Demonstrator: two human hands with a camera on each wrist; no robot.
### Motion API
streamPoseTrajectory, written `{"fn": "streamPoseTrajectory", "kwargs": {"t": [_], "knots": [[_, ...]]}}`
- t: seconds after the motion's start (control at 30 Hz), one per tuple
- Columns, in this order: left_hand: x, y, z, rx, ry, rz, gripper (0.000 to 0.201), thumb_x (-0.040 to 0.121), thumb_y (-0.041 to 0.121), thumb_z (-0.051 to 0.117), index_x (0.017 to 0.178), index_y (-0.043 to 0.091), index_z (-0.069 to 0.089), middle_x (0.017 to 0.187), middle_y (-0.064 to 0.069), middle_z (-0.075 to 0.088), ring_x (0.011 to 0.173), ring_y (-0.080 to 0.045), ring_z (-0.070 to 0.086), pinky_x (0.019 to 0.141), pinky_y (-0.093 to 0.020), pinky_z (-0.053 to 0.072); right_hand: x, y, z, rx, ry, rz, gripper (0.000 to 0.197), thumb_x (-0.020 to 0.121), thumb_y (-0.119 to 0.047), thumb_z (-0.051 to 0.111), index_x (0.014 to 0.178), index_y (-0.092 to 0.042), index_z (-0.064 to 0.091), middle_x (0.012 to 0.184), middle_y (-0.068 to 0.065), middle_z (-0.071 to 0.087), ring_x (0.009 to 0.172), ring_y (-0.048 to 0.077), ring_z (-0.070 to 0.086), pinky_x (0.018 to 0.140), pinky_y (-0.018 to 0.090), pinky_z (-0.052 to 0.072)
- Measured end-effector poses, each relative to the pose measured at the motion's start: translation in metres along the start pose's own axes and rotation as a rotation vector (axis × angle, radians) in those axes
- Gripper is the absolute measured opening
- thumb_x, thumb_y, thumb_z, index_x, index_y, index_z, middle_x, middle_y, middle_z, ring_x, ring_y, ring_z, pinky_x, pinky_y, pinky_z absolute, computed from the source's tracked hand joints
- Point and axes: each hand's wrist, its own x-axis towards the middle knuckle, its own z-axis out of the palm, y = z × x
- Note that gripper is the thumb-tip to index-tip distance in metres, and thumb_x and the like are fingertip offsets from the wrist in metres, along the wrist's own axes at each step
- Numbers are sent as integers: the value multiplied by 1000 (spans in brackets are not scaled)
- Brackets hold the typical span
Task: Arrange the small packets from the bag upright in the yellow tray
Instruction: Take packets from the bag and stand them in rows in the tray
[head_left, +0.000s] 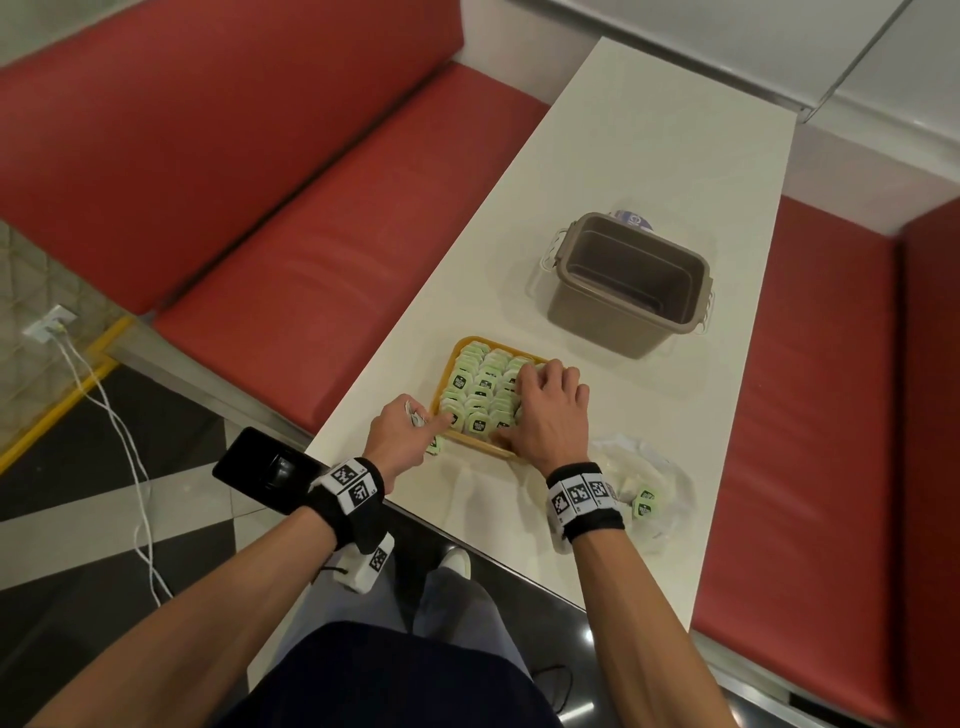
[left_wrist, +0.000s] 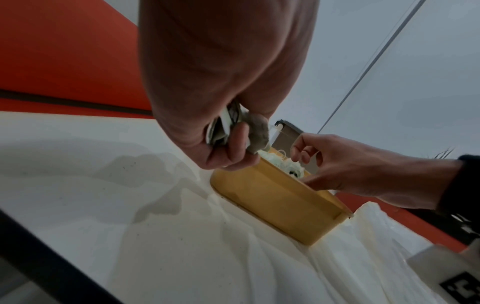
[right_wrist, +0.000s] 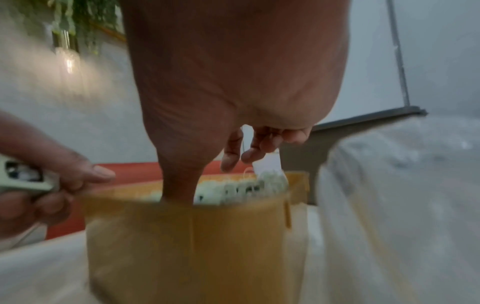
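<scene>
I see the shallow yellow plastic tray (head_left: 445, 382) near the front edge of the long white table (head_left: 649, 156), packed almost wall to wall with upright pale green packets (head_left: 480, 387) bearing black labels too small for me to read. My right hand (head_left: 545, 410) lies over the tray's right side, thumb down at the near wall, fingers loosely curled above the packets; I cannot tell whether they pinch one. My left hand (head_left: 402, 428), touching the tray's left wall, grips a few more packets (left_wrist: 224, 125). Right of the tray, just behind my right wrist, the crumpled clear plastic bag (head_left: 649, 483) holds one loose green packet (head_left: 645, 505). Beyond the tray stands a grey-brown plastic bin (head_left: 623, 291), with bare tabletop between them.
</scene>
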Motion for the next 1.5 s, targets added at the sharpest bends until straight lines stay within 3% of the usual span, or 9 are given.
{"fn": "streamPoseTrajectory", "kwargs": {"t": [0.17,0.27,0.37,0.47,0.57,0.83,1.1,1.3,1.5], "knots": [[-12,3,-17,-241,-160,30,32,98,39,78,99,16,56,86,-9,72,76,-26,68,56,-31,42,-4,-1,-16,284,85,12,45,84,-55,83,108,-31,54,112,-6,54,107,23,45,91,42,41],[-15,9,-24,-203,-143,68,28,99,32,76,98,14,56,79,-5,70,70,-22,69,55,-31,40,-3,-10,-19,319,52,-62,29,92,-49,77,103,-33,56,106,-9,60,106,23,51,91,43,42],[-5,7,-20,-18,-61,66,39,96,44,78,96,12,56,75,-7,75,65,-21,71,54,-31,46,2,-24,-10,217,-3,-102,45,84,-54,81,110,-28,55,113,-3,60,110,27,53,93,45,43],[6,3,-13,109,-74,22,44,94,54,76,100,13,60,75,-7,79,74,-30,76,60,-35,54,9,-40,0,94,-11,-146,75,76,-70,83,123,-19,54,120,7,58,111,32,53,95,50,47],[11,-1,-6,88,-124,13,36,98,46,74,99,12,62,82,-12,79,75,-30,76,62,-36,55,18,-52,7,9,-3,-196,86,72,-73,83,126,-13,55,121,13,59,108,35,52,93,51,47],[7,1,-3,141,-110,58,25,101,33,69,95,14,54,86,-15,74,54,-14,67,47,-26,46,28,-56,13,-36,-7,-208,86,60,-72,89,117,-16,57,117,10,58,105,33,49,89,50,45],[7,0,-3,173,-102,46,25,101,34,69,92,16,52,90,-14,70,59,-20,58,43,-24,44,32,-65,11,-75,-11,-184,78,63,-62,89,118,-16,60,120,10,58,108,34,48,88,48,39],[7,-3,-7,138,-121,44,32,100,42,73,96,15,57,88,-10,71,67,-21,65,54,-30,49,32,-68,13,-71,5,-194,79,64,-60,93,120,-14,61,122,12,57,109,35,49,89,49,43],[-12,2,-29,-162,-195,17,43,97,48,77,106,10,59,88,-11,73,70,-21,67,53,-28,41,28,-55,-10,180,11,-159,52,71,-55,91,103,-30,58,121,-2,50,110,26,44,95,45,44]]}}
